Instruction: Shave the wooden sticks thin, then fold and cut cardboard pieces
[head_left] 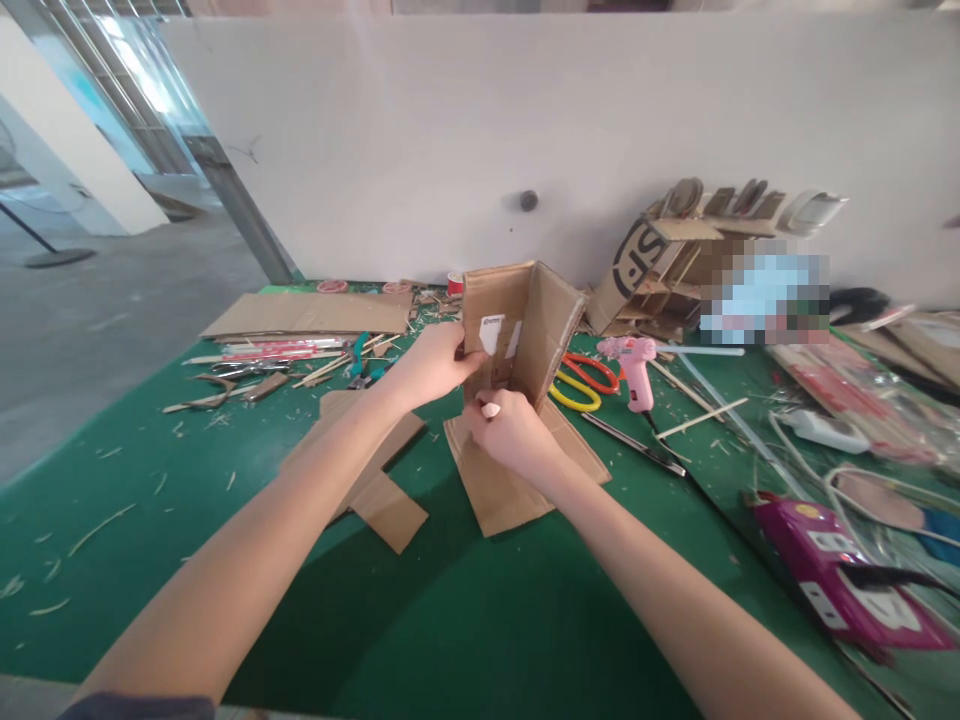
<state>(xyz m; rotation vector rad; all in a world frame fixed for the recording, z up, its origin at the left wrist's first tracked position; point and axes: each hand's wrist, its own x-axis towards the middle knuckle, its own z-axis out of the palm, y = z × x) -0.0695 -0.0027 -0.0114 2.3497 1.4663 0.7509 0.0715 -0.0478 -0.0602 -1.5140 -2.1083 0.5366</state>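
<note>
A folded brown cardboard piece (pixel 551 330) stands upright at the middle of the table, its two walls meeting in a corner and a flat cardboard flap (pixel 510 500) spread toward me at its foot. White labels show on its inner face. My left hand (pixel 439 360) grips the left wall's edge, thumb on the inner side. Low in front of the corner, my right hand (pixel 510 425) is closed, with a small pale tip (pixel 490 409) showing at its fingers; what it holds is hard to make out. Cut cardboard pieces (pixel 390 510) lie beneath my left forearm.
On the green table (pixel 337 620), orange-and-yellow-handled scissors (pixel 576 392), a pink glue gun (pixel 636 372) and a slim knife-like tool (pixel 634 445) lie to the right. A purple power strip (pixel 847 570) with cables sits near right. A cardboard shelf (pixel 645 265) stands behind; pliers (pixel 361 365) lie left.
</note>
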